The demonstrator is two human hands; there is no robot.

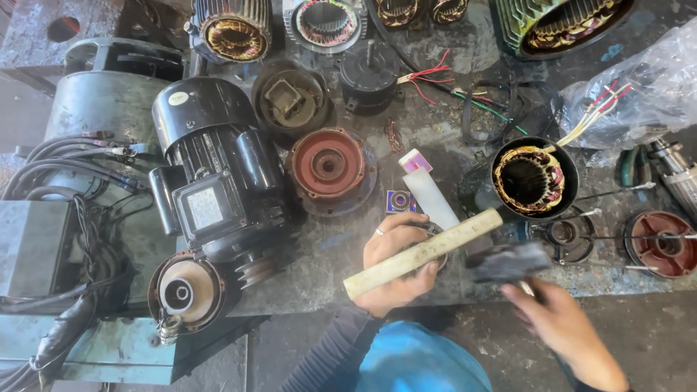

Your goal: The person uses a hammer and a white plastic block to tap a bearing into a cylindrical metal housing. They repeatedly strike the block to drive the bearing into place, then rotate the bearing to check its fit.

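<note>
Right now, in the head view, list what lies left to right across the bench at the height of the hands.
Round motor end with pale hub → left hand gripping a pale wooden rod → blurred dark hammer head, held by the right hand → small dark end cover → red end cover.

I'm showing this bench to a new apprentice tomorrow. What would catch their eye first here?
Most likely the left hand at the bench's front edge, gripping a pale wooden rod, while the right hand holds a blurred dark hammer head at the rod's end. Next, the big black electric motor at left, and the open stator with copper windings to the right.
</note>
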